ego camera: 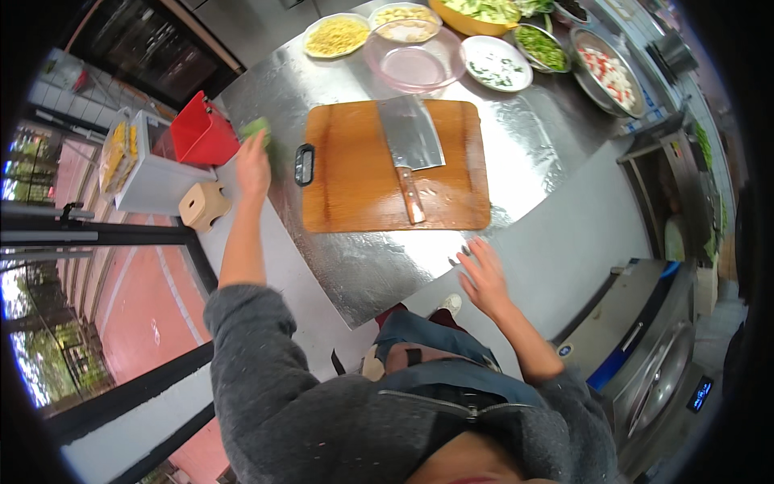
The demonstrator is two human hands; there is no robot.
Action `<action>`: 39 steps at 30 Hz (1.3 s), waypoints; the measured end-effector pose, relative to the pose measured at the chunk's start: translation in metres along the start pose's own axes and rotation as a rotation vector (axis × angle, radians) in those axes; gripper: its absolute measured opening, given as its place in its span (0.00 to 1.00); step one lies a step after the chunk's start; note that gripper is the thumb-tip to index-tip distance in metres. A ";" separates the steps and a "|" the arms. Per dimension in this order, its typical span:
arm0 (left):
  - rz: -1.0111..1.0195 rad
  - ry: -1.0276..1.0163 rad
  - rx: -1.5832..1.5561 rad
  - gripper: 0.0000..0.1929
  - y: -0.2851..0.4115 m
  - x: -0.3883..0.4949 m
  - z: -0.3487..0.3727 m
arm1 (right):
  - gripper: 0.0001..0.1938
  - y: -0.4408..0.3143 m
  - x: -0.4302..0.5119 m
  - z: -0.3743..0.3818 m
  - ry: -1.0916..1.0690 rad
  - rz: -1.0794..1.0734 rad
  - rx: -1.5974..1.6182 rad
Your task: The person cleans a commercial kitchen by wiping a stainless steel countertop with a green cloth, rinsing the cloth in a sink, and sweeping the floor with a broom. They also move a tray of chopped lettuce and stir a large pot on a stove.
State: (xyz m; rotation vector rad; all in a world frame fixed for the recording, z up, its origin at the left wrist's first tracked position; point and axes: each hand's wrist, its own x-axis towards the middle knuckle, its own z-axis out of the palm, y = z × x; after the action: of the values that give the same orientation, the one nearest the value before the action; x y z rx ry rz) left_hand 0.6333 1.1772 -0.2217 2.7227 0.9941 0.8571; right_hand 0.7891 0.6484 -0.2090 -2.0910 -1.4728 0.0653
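Note:
My left hand point(253, 166) reaches over the left edge of the metal table point(357, 275). At its fingers is a blurred green item point(257, 132), perhaps a sponge or a cloth, which appears held. Near the table's right front edge is my right hand point(485, 279), fingers spread and holding nothing. Small dark bits point(464, 249) show beside its fingertips. Between the hands, farther up, lies a wooden cutting board point(347, 169) with a black handle inset. A cleaver point(412, 130) rests flat on the board, its wooden handle towards me.
Along the far edge stand a plate of yellow shreds point(336, 36), a clear pink-tinted bowl point(414, 63), a white plate with green bits point(497, 63), a bowl of chopped greens point(541, 48) and a metal bowl of red and white pieces point(604, 78). At left are a red bin point(205, 133) and a stool point(204, 204).

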 end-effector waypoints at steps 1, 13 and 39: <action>-0.002 -0.095 0.036 0.25 0.001 0.006 0.016 | 0.24 0.001 -0.020 -0.009 -0.035 0.073 -0.023; -0.404 -0.275 0.231 0.21 -0.160 0.030 0.086 | 0.13 -0.067 -0.057 0.022 -0.083 0.377 0.036; -0.304 -0.353 0.203 0.11 -0.198 0.040 -0.023 | 0.07 -0.101 -0.095 0.027 0.024 0.940 0.298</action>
State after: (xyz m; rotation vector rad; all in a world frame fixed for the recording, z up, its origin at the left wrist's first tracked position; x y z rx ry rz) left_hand 0.5360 1.3543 -0.2416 2.6419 1.4194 0.2261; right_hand 0.6564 0.5994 -0.2093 -2.3133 -0.3235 0.5694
